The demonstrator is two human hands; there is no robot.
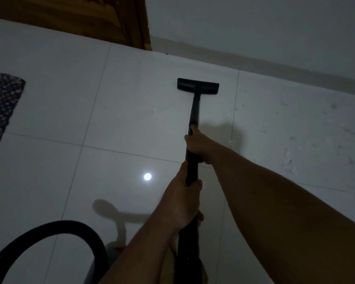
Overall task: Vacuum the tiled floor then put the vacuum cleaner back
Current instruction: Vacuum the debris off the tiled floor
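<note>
Gripping wand (193,111), nozzle (198,84) near wall (254,33)

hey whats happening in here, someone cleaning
Yes. A person is vacuuming a white tiled floor, gripping the black wand with both hands: the right hand further down, the left hand nearer the body. The floor head sits flat on a tile near the wall. Pale specks and smudges show on the tiles to the right. The black hose loops at lower left, and a patterned mat lies at the left edge.
</note>
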